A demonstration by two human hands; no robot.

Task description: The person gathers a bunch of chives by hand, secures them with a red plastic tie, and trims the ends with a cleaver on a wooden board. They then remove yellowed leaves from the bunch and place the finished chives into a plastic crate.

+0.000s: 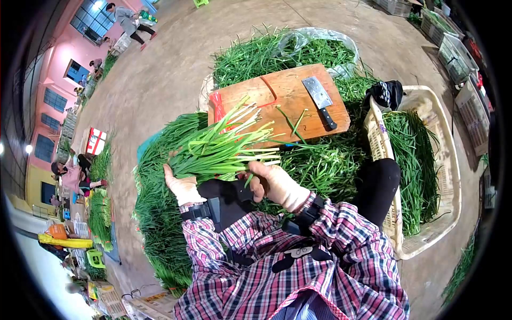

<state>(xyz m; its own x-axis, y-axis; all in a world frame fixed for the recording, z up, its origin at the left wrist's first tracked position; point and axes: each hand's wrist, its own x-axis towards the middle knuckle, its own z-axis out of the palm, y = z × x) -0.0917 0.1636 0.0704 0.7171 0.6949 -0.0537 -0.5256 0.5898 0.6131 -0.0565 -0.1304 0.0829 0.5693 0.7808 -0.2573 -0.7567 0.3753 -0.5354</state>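
Observation:
A loose bunch of garlic chives, green leaves to the left and pale stems to the right, lies over my lap. My left hand is closed around its leafy end from below. At the lower edge of the stems, my right hand has its thumb and curled fingers pinched on a thin green chive leaf. Just beyond the bunch is a wooden cutting board bearing a cleaver, a few cut leaves and red ties.
Piles of chives surround me on the left and under the board. Another heap with a clear plastic bag lies behind it. To my right stands a cream plastic crate of chives, a black bag on its rim. Other people work far left.

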